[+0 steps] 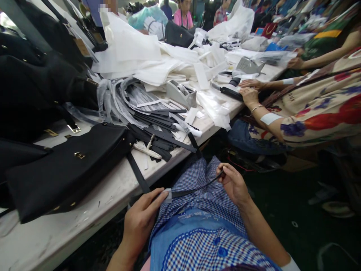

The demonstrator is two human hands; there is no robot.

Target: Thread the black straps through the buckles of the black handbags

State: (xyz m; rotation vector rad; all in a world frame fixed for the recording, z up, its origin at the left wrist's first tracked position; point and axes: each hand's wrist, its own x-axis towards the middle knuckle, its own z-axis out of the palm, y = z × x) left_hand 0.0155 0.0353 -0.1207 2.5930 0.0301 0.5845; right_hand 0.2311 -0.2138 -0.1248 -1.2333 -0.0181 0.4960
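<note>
A narrow black strap [186, 192] stretches between my two hands above my lap, bowing slightly downward. My left hand [142, 218] pinches it at a small whitish clear wrap [168, 195], thumb and forefinger pressed together. The far end of the strap is in the fingertips of my right hand [232, 182]. Over the table edge by my left hand hangs a wider black band [138, 173]; whether it joins the strap I cannot tell. A black handbag [73, 165] with gold fittings lies on the table to the left of my hands.
A pile of black straps [158, 131], partly in clear film, lies on the white table [113, 205]. White-handled scissors [147, 150] and a tape dispenser [180, 94] are beside it. White sheets [135, 56] heap behind. At right, a co-worker's hands [249, 94] handle a black strap.
</note>
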